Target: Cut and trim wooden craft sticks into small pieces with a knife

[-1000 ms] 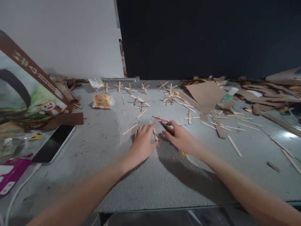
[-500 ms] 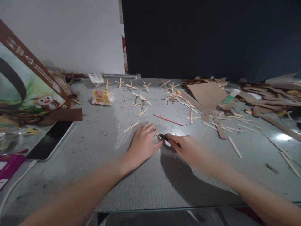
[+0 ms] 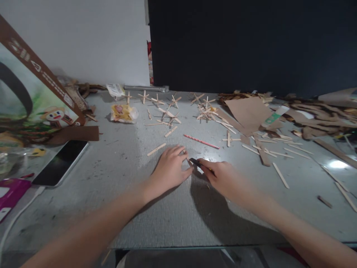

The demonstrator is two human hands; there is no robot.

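Note:
My left hand rests on the grey table with its thumb and fingers closed on a short wooden craft stick. In my right hand is a dark utility knife with a bit of yellow on its handle. The knife's tip meets the stick between my left thumb and fingers; whether it cuts into the wood is too small to tell. Just beyond the hands lies a red-and-white striped pencil or straw. A loose craft stick lies left of my left fingers.
Several crossed-stick pieces stand farther back. Loose sticks and brown cardboard lie to the right. A phone, a purple box and a printed bag sit at left, a yellow snack packet behind.
The view has shifted slightly, so the table items appear a little to the right. Both hands keep nearly the same place and grip at the stick.

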